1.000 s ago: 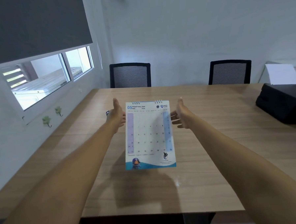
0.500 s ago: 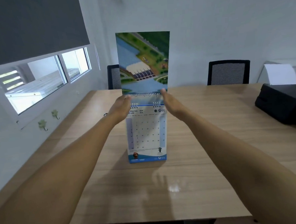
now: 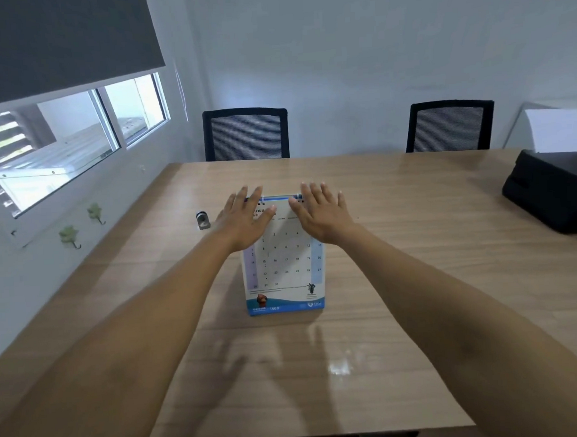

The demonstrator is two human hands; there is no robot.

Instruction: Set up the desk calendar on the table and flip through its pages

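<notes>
A white desk calendar [image 3: 284, 268] with a date grid and a blue strip along its foot stands on the wooden table [image 3: 400, 279], its spiral binding at the top. My left hand [image 3: 244, 220] lies flat over the top left corner, fingers spread past the binding. My right hand [image 3: 320, 215] lies the same way over the top right corner. Neither hand grips a page. The two hands cover most of the header line.
A small silver and black object [image 3: 202, 219] lies on the table left of the calendar. A black case [image 3: 553, 191] sits at the right edge. Two black mesh chairs [image 3: 246, 135] [image 3: 449, 126] stand behind the far side. A window runs along the left wall.
The picture page that stood upright above the binding has gone over the back and is out of sight. Both hands have let go and spread flat over the top edge.
</notes>
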